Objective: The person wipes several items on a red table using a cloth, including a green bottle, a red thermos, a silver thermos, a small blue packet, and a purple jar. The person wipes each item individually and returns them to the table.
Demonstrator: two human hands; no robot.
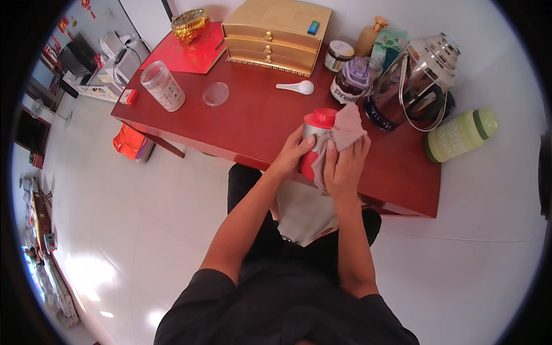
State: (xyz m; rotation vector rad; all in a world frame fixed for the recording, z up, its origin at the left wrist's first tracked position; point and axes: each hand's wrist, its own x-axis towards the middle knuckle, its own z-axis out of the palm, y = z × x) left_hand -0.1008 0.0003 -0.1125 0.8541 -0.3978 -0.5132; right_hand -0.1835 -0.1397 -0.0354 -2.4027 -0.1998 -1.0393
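Observation:
My left hand (293, 151) grips a red and silver bottle (319, 120) with a red lid, near the front edge of the dark red table (254, 129). On the bottle's right side my right hand (347, 164) presses a pinkish-grey cloth (347, 127). One end of the cloth stands up above my fingers and another hangs down beside the bottle. Behind the bottle lies a white spoon (305, 87). A jar with a purple lid (355, 76) stands just beyond the cloth. The bottle's right side is hidden by the cloth.
A metal vacuum jug (388, 99) and a green bottle (458, 134) stand at the right. Towards the back are a gold drawer box (276, 26), a small jar (339, 56) and a golden bowl (189, 26). A clear plastic jar (166, 90) and a round lid (216, 94) are at left.

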